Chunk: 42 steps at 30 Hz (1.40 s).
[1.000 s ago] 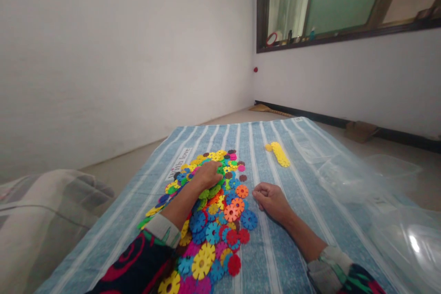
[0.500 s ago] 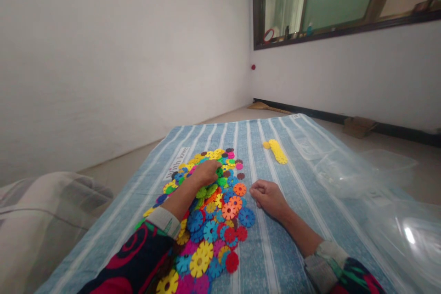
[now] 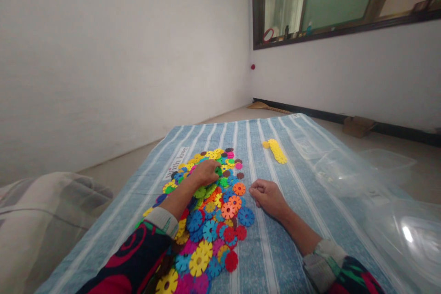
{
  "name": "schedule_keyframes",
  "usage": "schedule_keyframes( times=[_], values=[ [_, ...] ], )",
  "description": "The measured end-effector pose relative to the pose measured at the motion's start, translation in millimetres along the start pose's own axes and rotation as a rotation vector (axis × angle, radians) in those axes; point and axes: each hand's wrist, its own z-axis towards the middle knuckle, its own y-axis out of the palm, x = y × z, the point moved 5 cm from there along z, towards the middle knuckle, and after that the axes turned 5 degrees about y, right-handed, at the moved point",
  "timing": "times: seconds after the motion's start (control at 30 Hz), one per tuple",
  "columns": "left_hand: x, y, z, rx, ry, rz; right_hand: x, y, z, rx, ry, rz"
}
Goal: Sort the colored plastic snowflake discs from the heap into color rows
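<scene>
A heap of flat, notched plastic discs (image 3: 210,211) in many colours lies on a blue striped cloth (image 3: 275,257). My left hand (image 3: 206,172) rests on the far part of the heap, fingers curled down onto the discs; what they pinch is hidden. My right hand (image 3: 268,196) lies on the cloth just right of the heap, loosely closed in a fist with nothing showing in it. A short row of yellow discs (image 3: 276,151) lies apart, farther away on the right.
Crumpled clear plastic sheeting (image 3: 361,188) covers the cloth's right side. A grey striped bundle of fabric (image 3: 41,220) sits at the left. White walls meet at the corner ahead, with a window (image 3: 337,0) high on the right and a cardboard piece (image 3: 358,125) by the skirting.
My left hand has crept slightly farther over the heap. The right hand stays closed in place. The view has shifted a little.
</scene>
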Motion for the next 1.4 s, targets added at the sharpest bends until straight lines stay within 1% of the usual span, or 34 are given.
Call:
schedule_keyframes(
  times=[0.1,0.3,0.4,0.53,0.73,0.83,0.93,1.03,1.13,1.2,1.3,1.4],
  values=[
    [-4.0,-3.5,-1.4,-0.001,0.012,-0.006,0.3,0.3,0.3,0.002,-0.003,-0.005],
    [-11.6,-8.5,-1.4,0.036,0.058,-0.014,-0.6,0.5,-0.4,0.006,0.004,0.002],
    [-12.1,-5.5,-0.1,-0.011,0.039,0.021,-1.9,-0.2,-0.6,0.004,0.006,-0.015],
    [-5.9,1.7,2.4,-0.09,0.032,0.119,-1.6,-0.6,-0.1,-0.001,0.008,-0.021],
    [0.1,5.3,7.2,-0.149,-0.021,0.182,-0.1,-0.9,0.4,0.005,-0.003,-0.017],
    [-4.1,2.2,8.3,-0.118,-0.045,0.148,1.1,-0.5,0.6,-0.001,0.003,-0.01],
    [-12.8,-1.9,9.4,-0.048,-0.095,0.059,0.6,0.1,0.4,-0.008,0.012,0.008],
    [-14.9,-5.1,14.1,0.025,-0.087,0.0,-1.9,0.3,0.0,0.001,0.016,0.012],
    [-7.6,-6.3,25.8,0.088,-0.055,-0.053,-4.0,1.2,0.3,0.011,0.014,0.003],
    [0.4,-4.8,38.5,0.122,-0.041,-0.112,-4.6,1.9,1.0,0.018,0.006,-0.008],
    [13.4,2.5,64.2,0.146,-0.035,-0.211,-4.3,2.3,2.4,0.039,-0.01,-0.038],
    [26.6,13.2,94.3,0.144,-0.035,-0.23,-3.7,2.1,4.0,0.059,-0.022,-0.074]
  ],
)
